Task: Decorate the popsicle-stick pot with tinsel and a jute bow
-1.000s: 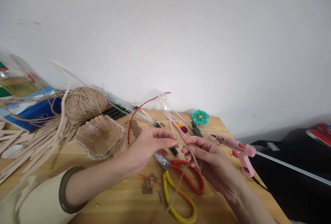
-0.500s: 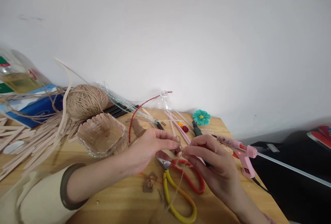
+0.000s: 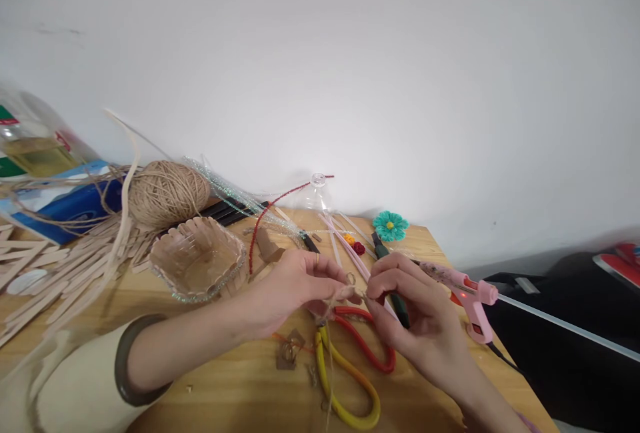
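Between my two hands is a thin piece of jute twine point(image 3: 329, 359), with a small loop standing up at the fingertips and a loose end hanging down. My left hand point(image 3: 300, 288) is closed in a pinch on the twine. Facing it, my right hand point(image 3: 415, 306) also pinches the twine, its fingers curled. Right below lie scissors point(image 3: 373, 413) with one yellow and one red handle, their blades mostly hidden by my left hand. A dark green tool or marker point(image 3: 399, 306) lies partly behind my right hand.
Left of my hands stands a stick-walled basket point(image 3: 197, 259), with a jute ball point(image 3: 169, 191) and scattered wooden sticks point(image 3: 83, 279) beyond. A pink glue gun point(image 3: 475, 309) lies at the right edge. A teal flower point(image 3: 391, 225) sits near the wall.
My hands have shifted slightly at the twine, the fingertips meeting a bit further right. The hanging end has swung left and now drops more steeply across the scissors.
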### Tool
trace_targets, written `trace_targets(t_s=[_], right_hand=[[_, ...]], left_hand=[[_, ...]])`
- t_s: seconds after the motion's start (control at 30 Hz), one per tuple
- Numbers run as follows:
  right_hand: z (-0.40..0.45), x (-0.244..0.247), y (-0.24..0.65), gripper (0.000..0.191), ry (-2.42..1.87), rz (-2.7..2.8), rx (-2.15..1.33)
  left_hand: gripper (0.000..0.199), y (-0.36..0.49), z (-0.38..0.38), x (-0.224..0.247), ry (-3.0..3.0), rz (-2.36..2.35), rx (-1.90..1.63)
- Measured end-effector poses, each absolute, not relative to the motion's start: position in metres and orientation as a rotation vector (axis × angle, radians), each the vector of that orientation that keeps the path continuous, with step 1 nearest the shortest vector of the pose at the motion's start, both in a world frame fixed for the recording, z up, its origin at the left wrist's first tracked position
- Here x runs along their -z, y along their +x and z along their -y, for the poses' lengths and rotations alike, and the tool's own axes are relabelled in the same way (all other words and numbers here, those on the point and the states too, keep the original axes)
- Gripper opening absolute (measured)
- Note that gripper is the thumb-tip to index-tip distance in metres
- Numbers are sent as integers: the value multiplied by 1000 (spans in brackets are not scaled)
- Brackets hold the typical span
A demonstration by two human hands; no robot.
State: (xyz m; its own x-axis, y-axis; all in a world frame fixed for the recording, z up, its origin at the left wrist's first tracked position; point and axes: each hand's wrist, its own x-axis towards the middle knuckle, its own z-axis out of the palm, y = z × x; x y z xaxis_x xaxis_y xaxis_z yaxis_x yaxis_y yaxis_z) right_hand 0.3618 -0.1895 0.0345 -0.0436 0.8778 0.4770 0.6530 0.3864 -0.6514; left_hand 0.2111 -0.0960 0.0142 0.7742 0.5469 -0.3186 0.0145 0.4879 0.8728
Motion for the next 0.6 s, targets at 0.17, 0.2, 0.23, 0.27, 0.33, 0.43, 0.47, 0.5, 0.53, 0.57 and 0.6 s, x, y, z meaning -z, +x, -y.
trace_targets(t_s=[0.17,0.2,0.23,0.27,0.33,0.43,0.47,0.5,0.53,0.57,0.6], right_hand=[[188,-34,360,12,-1360,1582,-548],[188,-33,359,11,-1369,1540,-565],[189,-31,359,9,-1379,1512,-562],[189,-30,358,8,-1388,1502,-541],[190,-27,358,8,-1394,1528,-466],[191,-25,358,12,-1393,1549,-404],[191,-25,359,14,-1392,1551,-398],[191,-25,359,15,-1392,1560,-391],[191,-26,359,15,-1390,1581,-379],[191,-27,360,15,-1384,1611,-363],[191,-28,360,15,-1377,1645,-347]], left_hand=[[23,210,95,-11,1095,-591,-296],[22,210,95,-10,1104,-585,-287],[21,210,94,-10,1113,-579,-278],[21,210,94,-9,1120,-577,-273],[20,210,94,-9,1123,-573,-266],[21,210,94,-10,1095,-570,-263],[22,210,94,-11,1083,-573,-259],[24,210,93,-12,1074,-580,-252],[26,210,93,-13,1066,-594,-245],[28,210,93,-13,1061,-607,-237],[30,210,93,-13,1057,-617,-232]])
